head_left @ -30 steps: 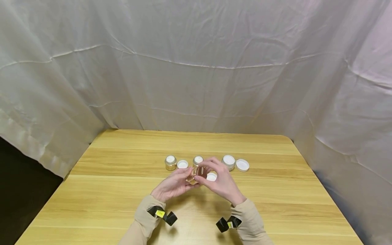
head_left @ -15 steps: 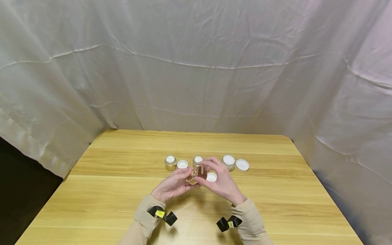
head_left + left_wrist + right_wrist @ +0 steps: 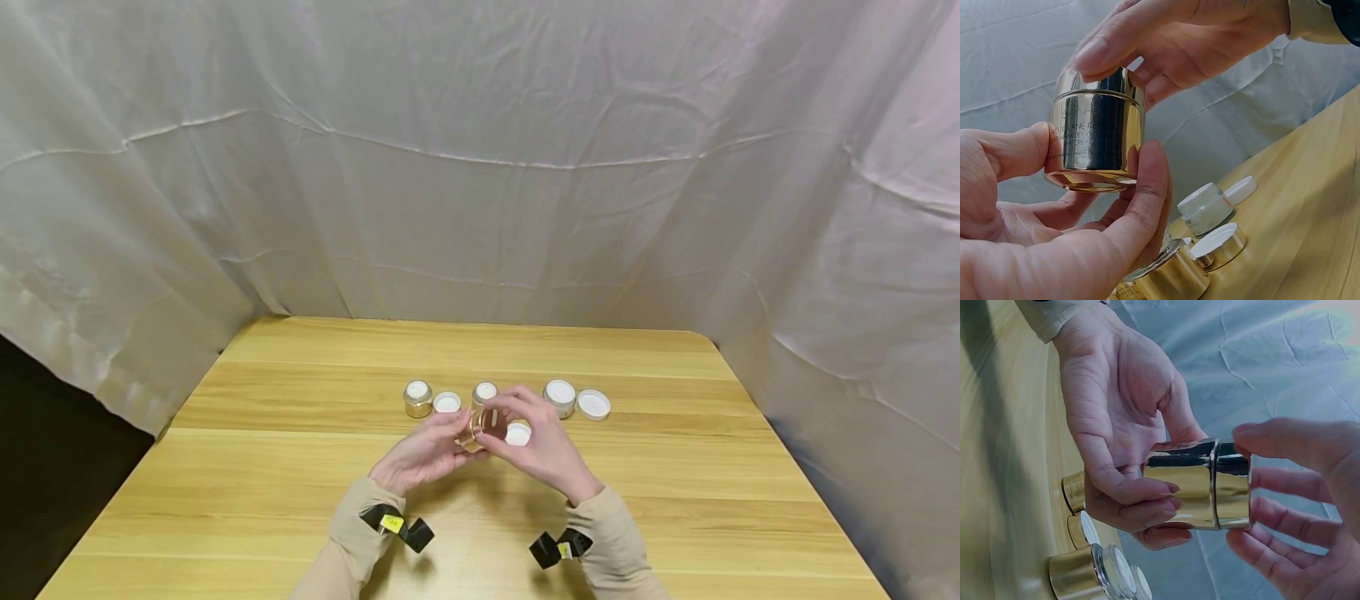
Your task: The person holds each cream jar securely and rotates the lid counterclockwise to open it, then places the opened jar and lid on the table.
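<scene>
Both hands hold up a shiny gold cream jar (image 3: 1094,137) over the table, its lid (image 3: 1107,84) on and a thin seam between the two. In the left wrist view, printed lettering shows on the jar's side. My left hand (image 3: 423,454) grips the jar body, thumb on one side and fingers curled round the other. Thumb and fingertips of my right hand (image 3: 543,442) pinch the lid's edge from opposite sides. In the head view the jar lies tilted, with its reddish reflecting lid top turned to the right.
Behind the hands, a gold-based jar (image 3: 417,402), a middle jar (image 3: 485,392) partly hidden by the right hand, and a wider jar (image 3: 559,397) stand uncovered on the wooden table (image 3: 300,492). Upturned lids (image 3: 594,405) lie beside them. A pale curtain (image 3: 480,208) surrounds the table.
</scene>
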A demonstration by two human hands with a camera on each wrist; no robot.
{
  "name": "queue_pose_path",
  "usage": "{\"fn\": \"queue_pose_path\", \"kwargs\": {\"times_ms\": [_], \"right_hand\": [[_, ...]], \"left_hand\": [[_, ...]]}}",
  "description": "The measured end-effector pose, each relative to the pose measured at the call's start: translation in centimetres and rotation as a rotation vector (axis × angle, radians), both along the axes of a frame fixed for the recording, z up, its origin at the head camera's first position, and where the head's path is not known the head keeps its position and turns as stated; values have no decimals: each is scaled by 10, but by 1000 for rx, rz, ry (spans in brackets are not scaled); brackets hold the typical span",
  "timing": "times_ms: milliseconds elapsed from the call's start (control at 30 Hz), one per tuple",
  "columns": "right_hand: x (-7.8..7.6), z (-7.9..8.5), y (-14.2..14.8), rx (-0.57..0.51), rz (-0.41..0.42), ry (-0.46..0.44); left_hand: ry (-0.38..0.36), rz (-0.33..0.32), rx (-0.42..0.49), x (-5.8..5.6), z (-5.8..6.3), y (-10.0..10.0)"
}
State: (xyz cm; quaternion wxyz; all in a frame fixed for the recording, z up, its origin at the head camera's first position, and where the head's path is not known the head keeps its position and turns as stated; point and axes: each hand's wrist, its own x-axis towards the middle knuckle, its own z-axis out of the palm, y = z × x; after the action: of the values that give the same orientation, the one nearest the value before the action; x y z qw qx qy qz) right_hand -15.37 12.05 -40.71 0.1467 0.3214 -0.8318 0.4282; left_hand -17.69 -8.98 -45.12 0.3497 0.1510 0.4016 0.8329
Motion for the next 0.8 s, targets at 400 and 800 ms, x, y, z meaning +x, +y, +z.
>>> {"fn": "queue_pose_path", "kwargs": {"times_ms": [400,800], "right_hand": [[0,-1,1,33,-14,-33],[0,0,0,25,-51,-30]], "left_hand": [[-16,-8,19,0,-1,0],[-22,5,11,0,0,1]]}}
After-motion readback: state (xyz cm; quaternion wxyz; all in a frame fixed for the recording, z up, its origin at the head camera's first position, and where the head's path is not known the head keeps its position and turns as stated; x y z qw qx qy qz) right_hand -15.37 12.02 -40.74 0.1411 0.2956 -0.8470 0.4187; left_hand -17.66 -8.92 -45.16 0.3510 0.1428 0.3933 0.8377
